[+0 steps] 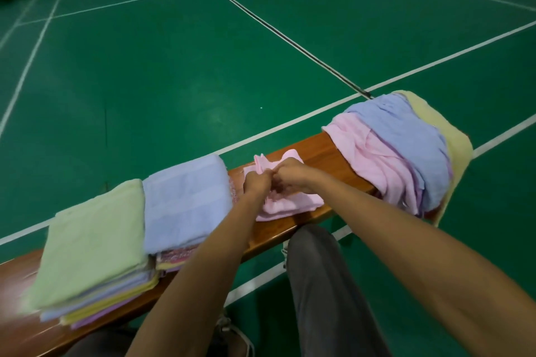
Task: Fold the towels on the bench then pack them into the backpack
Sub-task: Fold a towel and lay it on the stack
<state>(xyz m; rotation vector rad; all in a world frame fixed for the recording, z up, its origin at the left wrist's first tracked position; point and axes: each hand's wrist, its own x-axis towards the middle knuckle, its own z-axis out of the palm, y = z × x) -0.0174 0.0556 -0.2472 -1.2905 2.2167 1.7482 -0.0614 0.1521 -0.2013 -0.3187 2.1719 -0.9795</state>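
Head view: both hands meet over a small pink towel (285, 200) lying on the wooden desk (319, 153), mid-span. Left hand (256, 182) fingers curled, pinching a raised edge of that pink towel; right hand (291, 174) fingers likewise bunched on the cloth, knuckles touching the left (exact finger layout blurred). To the left, a folded stack topped by a blue towel (185, 200), just beside it another stack topped by a green towel (92, 243) with blue, yellow, purple layers below. To the right, an unfolded heap (400, 153) of pink, blue, yellow cloth drapes over the desk end. Grey trouser leg (324, 284) below, green court floor (174, 66) beyond.
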